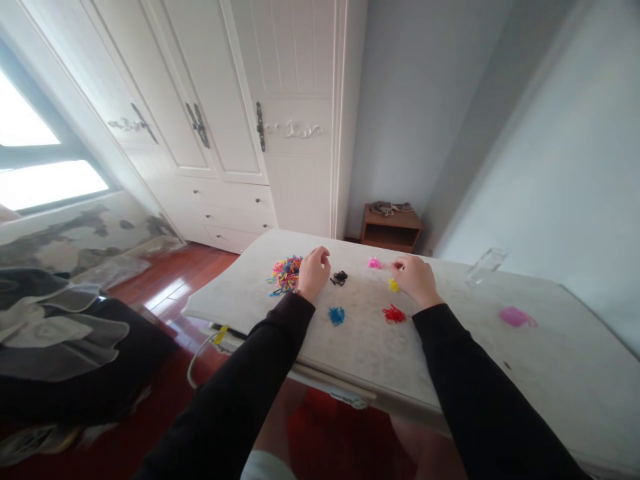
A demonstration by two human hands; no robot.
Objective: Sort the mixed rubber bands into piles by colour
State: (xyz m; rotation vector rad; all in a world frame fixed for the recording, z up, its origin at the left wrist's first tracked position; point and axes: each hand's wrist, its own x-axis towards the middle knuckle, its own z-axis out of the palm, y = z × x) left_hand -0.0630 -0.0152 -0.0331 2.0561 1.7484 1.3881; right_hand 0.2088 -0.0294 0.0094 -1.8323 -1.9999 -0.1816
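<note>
A mixed heap of small coloured rubber bands (286, 274) lies on the white table (350, 350). My left hand (314, 272) is just right of it, above the table, with curled fingers; whatever they hold is too small to make out. Between my hands sit a black pile (339, 277), a blue pile (337, 315), a pink pile (374, 263) and a red pile (394, 314) of bands. My right hand (415, 275) hovers beside a yellow pile (393, 285) and partly covers it. Its fingers are pinched together, and anything in them is hidden.
To the right stand a clear glass container (486, 265) and a pink bundle (517, 317). A white cable (193, 363) hangs at the table's left edge. Behind are a white wardrobe (300, 173) and a small brown cabinet (391, 227). Dark cloth lies at far left.
</note>
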